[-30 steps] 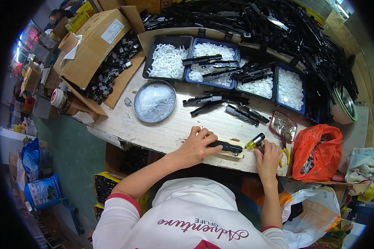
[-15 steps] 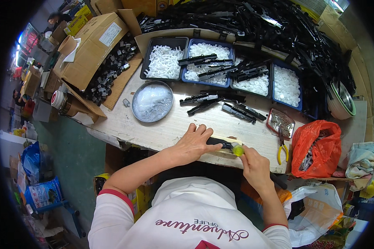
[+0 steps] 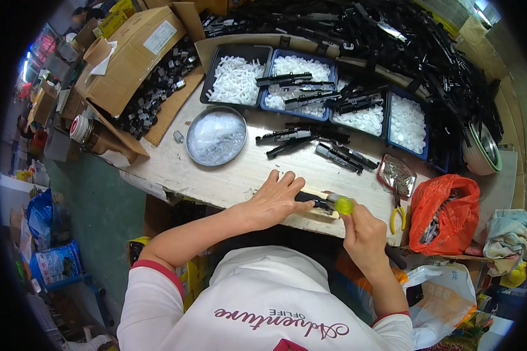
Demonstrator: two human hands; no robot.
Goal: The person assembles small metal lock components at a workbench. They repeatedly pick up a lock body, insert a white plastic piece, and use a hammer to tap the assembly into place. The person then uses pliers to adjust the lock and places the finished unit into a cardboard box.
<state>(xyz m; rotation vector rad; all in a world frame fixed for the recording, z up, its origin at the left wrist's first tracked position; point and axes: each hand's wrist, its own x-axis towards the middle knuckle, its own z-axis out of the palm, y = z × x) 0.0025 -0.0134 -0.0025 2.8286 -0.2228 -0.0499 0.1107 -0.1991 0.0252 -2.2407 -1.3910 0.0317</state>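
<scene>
My left hand (image 3: 275, 202) presses a long black part (image 3: 318, 202) down near the front edge of the workbench, its thumb along the part and its other fingers spread beyond it. Beneath the part is a pale wooden block (image 3: 329, 214), mostly covered. In my right hand (image 3: 364, 235) is a small mallet with a yellow-green, see-through head (image 3: 344, 205). The mallet head is at the right end of the black part; whether they touch I cannot tell. Several similar black slide-like assemblies (image 3: 338, 157) lie on the bench just beyond my hands.
Trays of small white pieces (image 3: 235, 80) line the back, with a heap of black assemblies (image 3: 386, 35) behind. A round metal dish (image 3: 216, 138) stands left, near an open carton (image 3: 132, 64). Rightward are yellow-handled pliers (image 3: 397, 217), a tray of metal pins (image 3: 396, 174) and a red bag (image 3: 445, 213).
The mallet and my right hand have shifted slightly right. My left hand stays on the black part. The whole view has also moved slightly.
</scene>
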